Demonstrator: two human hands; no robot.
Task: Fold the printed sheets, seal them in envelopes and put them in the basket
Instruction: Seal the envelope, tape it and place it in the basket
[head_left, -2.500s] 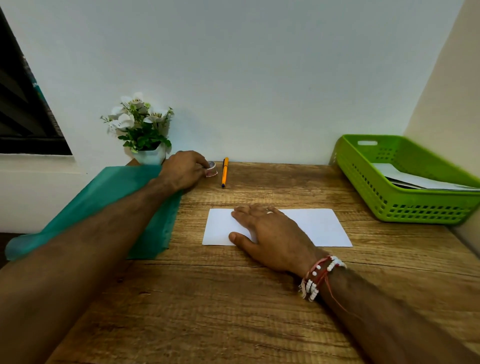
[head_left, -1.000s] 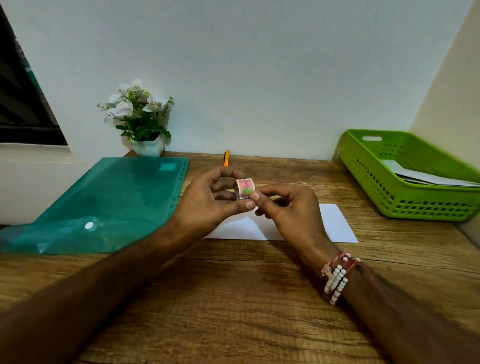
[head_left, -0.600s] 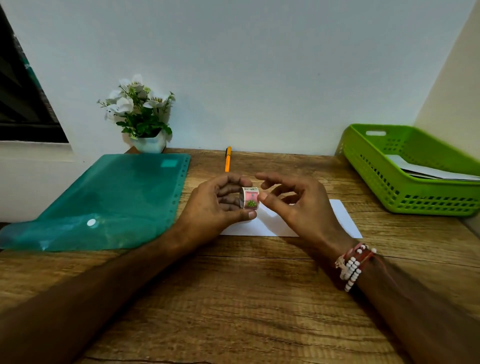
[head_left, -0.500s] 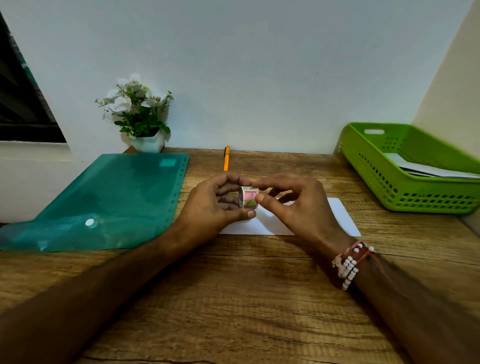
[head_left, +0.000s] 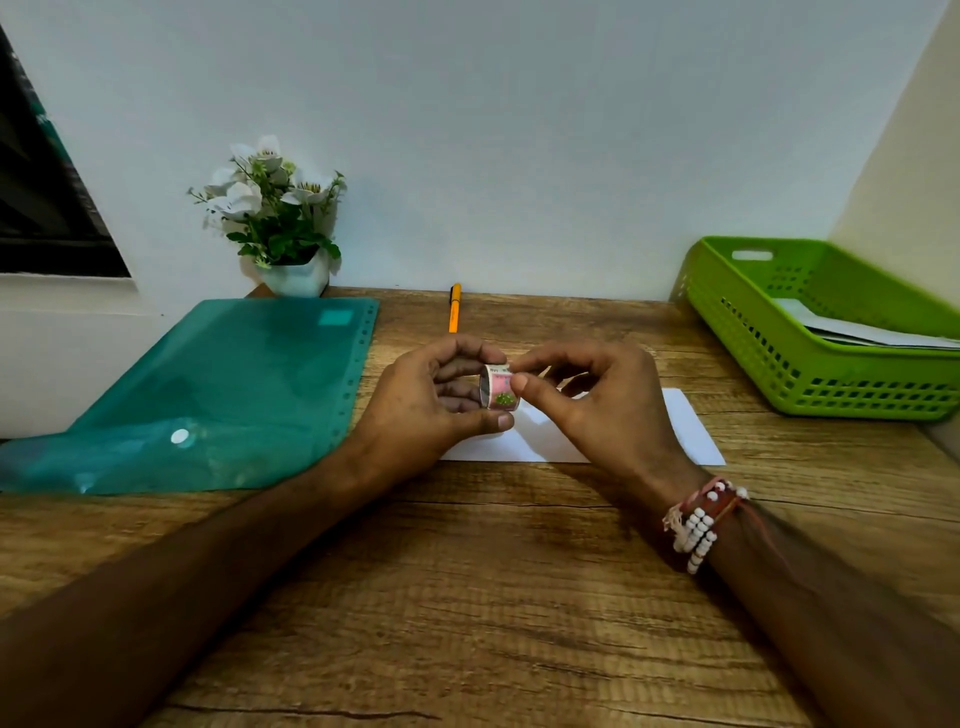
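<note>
Both hands have lifted: left hand (head_left: 431, 400) grips the small patterned tape roll (head_left: 500, 386), right hand (head_left: 587, 395) pinches its end, likely to seal the white paper envelope (head_left: 685, 431) lying beneath.

tape roll (head_left: 500, 387): pink, green print | basket (head_left: 769, 358): lime green | folder (head_left: 218, 395): teal | pen (head_left: 454, 309): orange | envelope (head_left: 685, 431): white

Desk (head_left: 519, 597): wood, matt, rough visible grain. Folder (head_left: 218, 395) at left edge: translucent glossy teal plastic; basket (head_left: 769, 358) at right edge: perforated green plastic. Envelope (head_left: 685, 431): matt white paper; tape roll (head_left: 500, 387): printed, smooth.
</note>
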